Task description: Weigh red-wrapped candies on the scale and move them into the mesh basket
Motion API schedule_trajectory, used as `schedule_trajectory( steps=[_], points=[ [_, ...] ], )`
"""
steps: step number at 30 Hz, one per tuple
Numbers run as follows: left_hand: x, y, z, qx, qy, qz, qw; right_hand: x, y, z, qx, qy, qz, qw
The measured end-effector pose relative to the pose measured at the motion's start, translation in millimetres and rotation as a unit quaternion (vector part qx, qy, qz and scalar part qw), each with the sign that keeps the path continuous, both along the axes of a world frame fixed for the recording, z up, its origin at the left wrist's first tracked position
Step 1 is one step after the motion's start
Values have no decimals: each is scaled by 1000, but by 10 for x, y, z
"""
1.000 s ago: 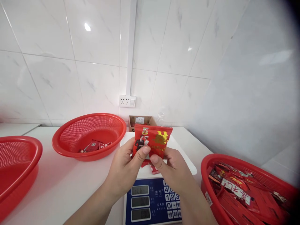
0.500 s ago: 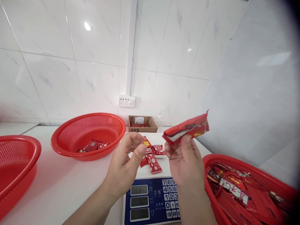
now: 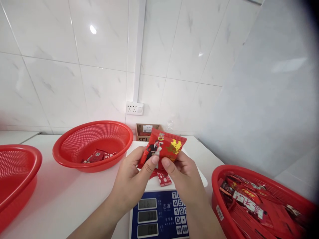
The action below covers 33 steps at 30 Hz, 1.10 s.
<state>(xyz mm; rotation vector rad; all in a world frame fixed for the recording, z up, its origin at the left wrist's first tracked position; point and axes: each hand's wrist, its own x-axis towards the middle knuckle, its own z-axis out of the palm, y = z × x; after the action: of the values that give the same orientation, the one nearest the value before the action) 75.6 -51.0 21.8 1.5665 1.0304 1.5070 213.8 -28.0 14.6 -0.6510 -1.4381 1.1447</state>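
Observation:
Both my left hand (image 3: 133,177) and my right hand (image 3: 185,176) grip a red candy packet (image 3: 165,146) printed with a couple and yellow characters. My thumbs lie on its near face, and it is held up tilted above the scale's white pan (image 3: 200,174). Behind and below it, small red packets (image 3: 164,179) lie on the pan, partly hidden by the held one. The scale's blue panel (image 3: 166,215) with displays and number keys sits below my hands; my right wrist covers some keys.
A red basket (image 3: 221,205) full of red packets stands at right. At left, another red basket (image 3: 93,126) holds a few packets, and a third basket (image 3: 21,156) is cut off by the frame. A cardboard box (image 3: 142,137) stands by the tiled wall under a socket (image 3: 134,108).
My right hand has brought the packet left and turned its printed face toward me. My left hand, open before, has closed on the packet's left side.

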Motion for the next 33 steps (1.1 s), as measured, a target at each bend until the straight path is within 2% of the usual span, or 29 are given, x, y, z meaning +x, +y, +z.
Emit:
schedule_trajectory(
  steps=[8, 16, 23, 29, 33],
  points=[
    [12, 3, -2, -24, -21, -32, 999, 24, -6, 8, 41, -77, -27, 996],
    [12, -7, -1, 2, -53, -60, 997, 8, -70, 22, 117, -101, -71, 985],
    [-7, -6, -8, 10, -81, -45, 996, 29, -27, 14, 68, -161, -56, 983],
    [-22, -20, -27, 23, -78, -59, 995, 27, -34, 24, 68, -109, -46, 991],
    [-6, -21, -36, 23, -74, -64, 995, 18, -90, 42, 41, -34, -79, 995]
  ],
)
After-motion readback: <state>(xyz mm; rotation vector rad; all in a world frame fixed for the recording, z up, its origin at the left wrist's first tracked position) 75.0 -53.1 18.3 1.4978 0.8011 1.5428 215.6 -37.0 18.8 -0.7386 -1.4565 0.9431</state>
